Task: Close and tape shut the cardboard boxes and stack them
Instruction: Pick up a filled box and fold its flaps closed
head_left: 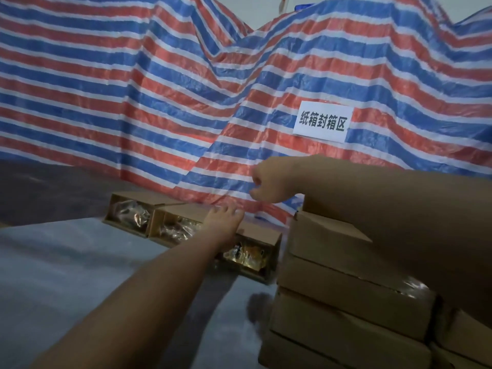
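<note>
striped tarp [159, 89] behind open boxes [170, 225]

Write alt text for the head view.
A left hand reaches onto a row of three open boxes holding clear-wrapped items, while the right hand hovers above a stack of closed boxes. A striped tarp with a white sign hangs behind.

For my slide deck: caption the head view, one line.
Left hand reaches the open boxes; right hand hovers over the stack.

Red, blue and white striped tarp [159, 89], brown cardboard boxes [346, 302], white sign [323, 121] with dark characters
</note>
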### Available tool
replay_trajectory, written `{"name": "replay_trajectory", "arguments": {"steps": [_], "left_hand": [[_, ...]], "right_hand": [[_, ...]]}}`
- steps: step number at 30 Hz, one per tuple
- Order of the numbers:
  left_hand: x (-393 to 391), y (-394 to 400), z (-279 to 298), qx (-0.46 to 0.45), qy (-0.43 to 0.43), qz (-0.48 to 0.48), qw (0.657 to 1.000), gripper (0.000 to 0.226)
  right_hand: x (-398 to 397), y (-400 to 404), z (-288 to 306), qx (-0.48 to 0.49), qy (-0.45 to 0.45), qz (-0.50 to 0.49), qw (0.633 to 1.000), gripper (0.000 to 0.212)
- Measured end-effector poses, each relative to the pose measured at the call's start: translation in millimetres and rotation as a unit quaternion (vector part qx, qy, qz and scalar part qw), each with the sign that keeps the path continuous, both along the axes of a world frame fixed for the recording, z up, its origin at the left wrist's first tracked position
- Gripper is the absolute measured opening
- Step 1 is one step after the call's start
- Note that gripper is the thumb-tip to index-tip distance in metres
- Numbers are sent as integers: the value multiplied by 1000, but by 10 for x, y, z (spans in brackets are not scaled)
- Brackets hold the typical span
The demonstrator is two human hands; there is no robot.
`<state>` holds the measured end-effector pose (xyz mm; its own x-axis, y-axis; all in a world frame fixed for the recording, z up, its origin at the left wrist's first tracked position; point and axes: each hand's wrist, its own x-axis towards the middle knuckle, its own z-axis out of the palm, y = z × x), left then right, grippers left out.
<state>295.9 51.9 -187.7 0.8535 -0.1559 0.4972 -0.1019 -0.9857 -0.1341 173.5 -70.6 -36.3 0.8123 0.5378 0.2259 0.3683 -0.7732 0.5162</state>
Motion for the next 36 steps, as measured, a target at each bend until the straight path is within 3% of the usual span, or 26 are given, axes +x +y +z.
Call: {"name": "replay_trajectory", "arguments": {"steps": [8, 18, 22, 30, 36], "left_hand": [[216, -174, -83, -8, 42, -7, 999, 18], [-654, 10, 163, -60, -4, -31, 998, 17], [-1104, 190, 307, -121, 11, -49, 991, 14], [-1903, 539, 620, -127, 67, -46, 989, 16], [-2390, 693, 693, -136, 76, -59, 986, 15]], "right_hand": [[169, -230, -136, -15, 48, -54, 997, 46], [-284, -253, 73, 28, 38, -18, 999, 42], [-500, -189, 62, 50, 47, 4, 998, 41], [-875, -159, -100, 88, 88, 41, 991, 40], [-1089, -124, -415, 278, 199, 80, 937, 30]]}}
